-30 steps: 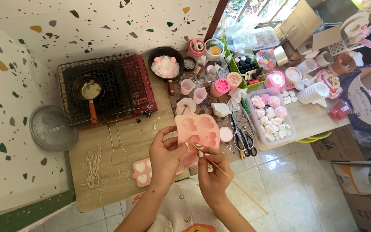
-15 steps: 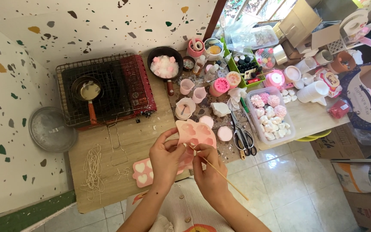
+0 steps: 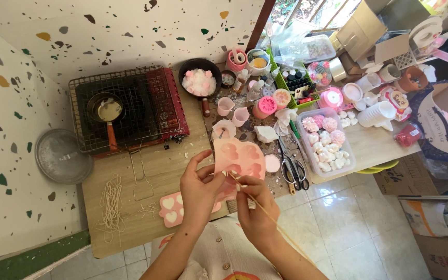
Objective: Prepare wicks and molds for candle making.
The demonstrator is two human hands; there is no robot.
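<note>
**Working a skewer into the pink mould**

I see the left hand (image 3: 199, 187) holding a pink silicone mould (image 3: 238, 159) tilted up above the tabletop (image 3: 156, 171), thumb on its near face and fingers curled behind its left edge. The right hand (image 3: 255, 205) has its fingers pinched narrow on a thin wooden skewer (image 3: 265, 212), whose tip meets the mould's lower cavities; the rest of the stick runs back past the wrist.

To do this well, I'd judge the grip on the mould should stay firm near the cavity being worked, so the soft silicone doesn't fold away from the tip. The skewer wants a shallow angle and light pressure, or it may gouge whatever sits in the cavity.

A second mould with white hearts (image 3: 171, 208) lies flat below the left hand. Scissors (image 3: 292, 168) and a clear tub of moulded pieces (image 3: 325, 142) sit to the right.
</note>
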